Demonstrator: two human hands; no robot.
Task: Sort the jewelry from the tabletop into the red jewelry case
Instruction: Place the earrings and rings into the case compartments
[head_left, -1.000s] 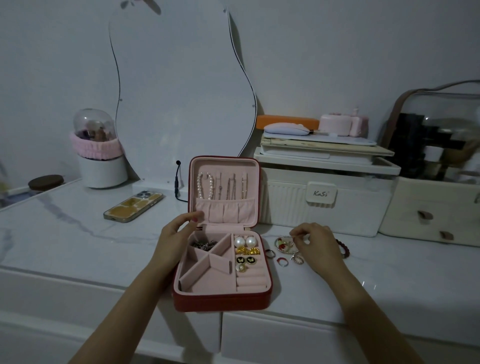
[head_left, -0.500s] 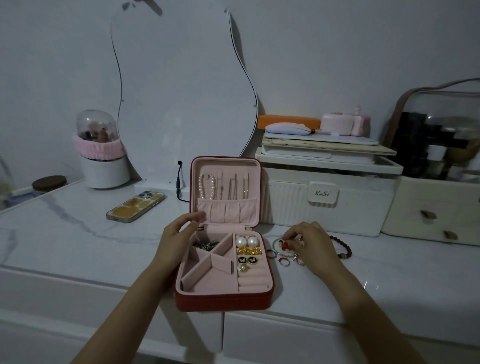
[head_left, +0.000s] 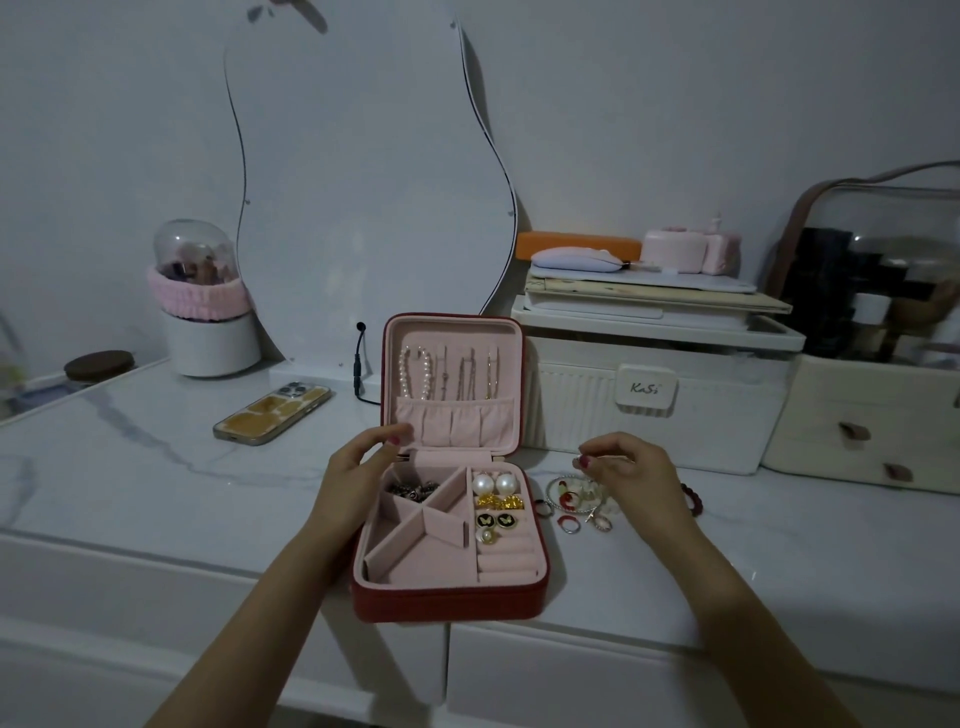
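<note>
The left hand (head_left: 358, 467) still rests, fingers relaxed, on the left wall of the open red jewelry case (head_left: 447, 597) at the worktop's (head_left: 156, 493) front edge. Right of the case lie loose rings (head_left: 569, 522). The right hand (head_left: 631, 475) has lifted off them, pinching something small I cannot identify.

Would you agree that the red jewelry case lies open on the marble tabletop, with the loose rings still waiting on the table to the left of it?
Not quite: the head view shows the loose rings on the marble tabletop to the right of the open red jewelry case, below the right hand. The left hand rests at the case's left edge.
</note>
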